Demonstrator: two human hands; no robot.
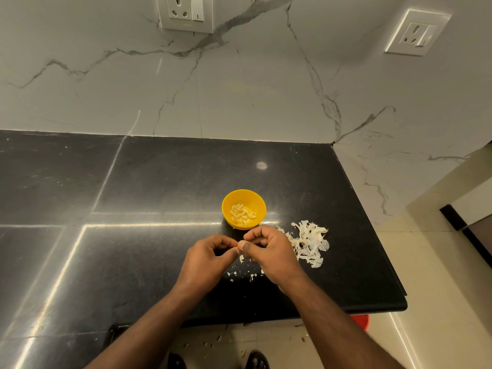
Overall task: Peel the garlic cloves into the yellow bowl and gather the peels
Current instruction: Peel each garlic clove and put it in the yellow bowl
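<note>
Yellow bowl point(244, 209) sits on the black granite counter point(159, 182), holding a small heap of peeled garlic cloves point(242, 214) on its floor. Just in front of the bowl, both hands meet fingertip to fingertip above the counter. Left hand point(206, 258) has fingers curled, thumb and forefinger pinched together at the meeting point. Right hand point(271, 251) is curled too, thumb tip up against the left fingertips. Whatever is pinched between them is hidden by the fingers; a garlic clove cannot be made out, only a pale sliver point(241, 259) showing under the right thumb. Both hands closed in a pinch, content unclear.

Pile of garlic peels point(308, 243) lies to the right of the bowl and slightly nearer the person, just beside the right hand, close to the counter's right edge. Small peel scraps point(241, 275) are scattered in front of the bowl, under and between the hands.

Behind the bowl, white marble-pattern wall point(239, 89) with a socket plate point(186, 12) high up and a second socket plate point(418, 33) on the side wall to the right. Below the counter edge, tiled floor point(426, 262) with a few peel bits point(213, 339), sandalled feet point(255, 360), and a red object point(360, 320) partly hidden under the counter corner.
</note>
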